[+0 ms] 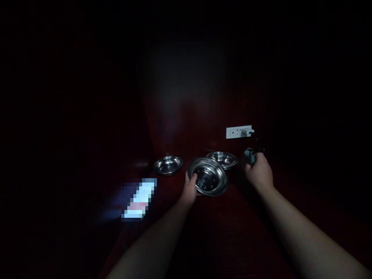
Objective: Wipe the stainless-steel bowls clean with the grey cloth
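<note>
A shiny steel bowl (207,179) is tilted toward me, gripped at its left rim by my left hand (189,190), with the thumb inside the edge. To the right, my right hand (259,170) is closed around a bunched grey-green cloth (249,155), apart from the bowl. Behind the held bowl, more steel bowls (225,159) appear stacked, partly covered by it. Another shallow steel bowl (168,166) sits upright on the dark red surface to the left.
A white wall socket (238,132) with a plugged-in adapter and dark cable is at the back right. On the left lies a bright, pixelated screen (139,199). The surroundings are very dark, with a dark red surface (221,232) below my arms.
</note>
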`<move>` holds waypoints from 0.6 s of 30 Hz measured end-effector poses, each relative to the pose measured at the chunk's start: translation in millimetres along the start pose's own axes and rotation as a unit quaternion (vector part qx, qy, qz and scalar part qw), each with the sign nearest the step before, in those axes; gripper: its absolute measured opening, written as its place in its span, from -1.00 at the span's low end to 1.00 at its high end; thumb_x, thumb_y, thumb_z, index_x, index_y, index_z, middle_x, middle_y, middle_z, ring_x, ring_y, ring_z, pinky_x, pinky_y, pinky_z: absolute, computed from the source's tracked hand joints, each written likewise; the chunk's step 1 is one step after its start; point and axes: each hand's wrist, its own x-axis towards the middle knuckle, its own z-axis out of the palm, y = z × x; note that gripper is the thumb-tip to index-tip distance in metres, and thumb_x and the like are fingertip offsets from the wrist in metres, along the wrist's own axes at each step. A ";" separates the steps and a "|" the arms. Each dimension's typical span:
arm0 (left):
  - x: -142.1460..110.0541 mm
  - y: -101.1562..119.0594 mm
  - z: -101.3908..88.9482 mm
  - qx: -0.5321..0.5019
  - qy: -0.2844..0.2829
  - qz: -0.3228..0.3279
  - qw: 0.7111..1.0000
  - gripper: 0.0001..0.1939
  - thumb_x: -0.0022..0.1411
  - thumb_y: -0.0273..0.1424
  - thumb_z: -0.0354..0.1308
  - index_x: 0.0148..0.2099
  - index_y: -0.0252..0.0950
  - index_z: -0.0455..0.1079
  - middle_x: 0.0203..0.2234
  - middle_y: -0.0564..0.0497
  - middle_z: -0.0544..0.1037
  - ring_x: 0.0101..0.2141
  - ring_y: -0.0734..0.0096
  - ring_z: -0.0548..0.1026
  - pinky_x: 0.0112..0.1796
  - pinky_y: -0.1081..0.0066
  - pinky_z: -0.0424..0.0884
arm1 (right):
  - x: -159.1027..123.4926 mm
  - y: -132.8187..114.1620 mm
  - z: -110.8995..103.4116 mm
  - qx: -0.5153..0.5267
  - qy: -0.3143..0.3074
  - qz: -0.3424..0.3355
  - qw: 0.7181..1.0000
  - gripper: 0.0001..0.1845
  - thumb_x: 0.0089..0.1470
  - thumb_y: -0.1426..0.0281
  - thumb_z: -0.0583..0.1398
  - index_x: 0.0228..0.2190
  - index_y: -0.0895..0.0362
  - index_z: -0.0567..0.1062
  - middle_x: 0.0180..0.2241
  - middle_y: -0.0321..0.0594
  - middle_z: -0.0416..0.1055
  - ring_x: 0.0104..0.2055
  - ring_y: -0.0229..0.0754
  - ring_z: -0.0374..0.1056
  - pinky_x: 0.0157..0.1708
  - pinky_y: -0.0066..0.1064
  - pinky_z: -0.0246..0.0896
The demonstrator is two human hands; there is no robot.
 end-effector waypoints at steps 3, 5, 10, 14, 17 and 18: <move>-1.4 0.7 1.4 -0.006 -0.008 0.005 1.000 -0.48 0.15 -0.23 0.04 0.17 -0.05 0.08 0.03 -0.10 0.36 -0.12 0.11 0.45 -0.35 0.22 0.48 | -6.4 -4.4 4.1 0.049 -0.053 -0.018 0.997 -0.86 -0.10 0.38 0.08 -0.42 0.07 0.18 -0.40 -0.20 0.29 -0.41 -0.17 0.23 -0.42 -0.37 0.08; -2.0 0.2 2.2 -0.012 -0.010 0.013 1.000 -0.49 0.15 -0.25 0.04 0.16 -0.07 0.10 0.02 -0.10 0.38 -0.10 0.12 0.44 -0.30 0.23 0.47 | -13.9 -10.4 9.0 0.115 -0.111 -0.048 0.986 -0.88 -0.06 0.35 0.08 -0.43 0.07 0.19 -0.44 -0.24 0.29 -0.41 -0.18 0.25 -0.41 -0.38 0.11; -2.7 -2.7 2.7 -0.026 -0.037 0.046 0.998 -0.51 0.13 -0.28 0.10 0.12 -0.18 0.19 -0.01 -0.13 0.42 -0.03 0.15 0.40 -0.14 0.25 0.41 | -25.7 -20.7 16.4 0.196 -0.201 -0.141 0.949 -0.75 -0.02 0.16 0.09 -0.49 0.09 0.27 -0.46 -0.25 0.30 -0.40 -0.18 0.25 -0.36 -0.35 0.16; -3.5 -2.2 2.3 -0.020 -0.051 0.048 0.997 -0.52 0.11 -0.30 0.11 0.10 -0.17 0.21 -0.05 -0.11 0.45 -0.04 0.13 0.41 -0.13 0.21 0.40 | -24.3 -19.3 17.5 0.207 -0.214 -0.123 0.947 -0.62 0.05 0.08 0.01 -0.49 0.12 0.37 -0.37 -0.17 0.35 -0.28 -0.14 0.29 -0.21 -0.29 0.18; -3.6 -0.5 1.8 -0.032 -0.049 0.055 0.997 -0.55 0.11 -0.34 0.11 0.09 -0.17 0.23 -0.05 -0.09 0.45 -0.03 0.16 0.40 -0.10 0.21 0.37 | -22.5 -16.4 19.1 0.223 -0.225 -0.095 0.944 -0.55 0.11 0.09 -0.06 -0.43 0.14 0.43 -0.28 -0.12 0.38 -0.18 -0.12 0.30 -0.08 -0.28 0.13; -3.7 -0.1 1.7 -0.037 -0.048 0.057 0.997 -0.55 0.11 -0.35 0.11 0.08 -0.17 0.24 -0.05 -0.09 0.46 -0.02 0.17 0.40 -0.08 0.21 0.36 | -22.3 -15.5 20.2 0.233 -0.226 -0.082 0.942 -0.54 0.12 0.09 -0.09 -0.42 0.15 0.43 -0.27 -0.11 0.38 -0.16 -0.13 0.30 -0.07 -0.28 0.12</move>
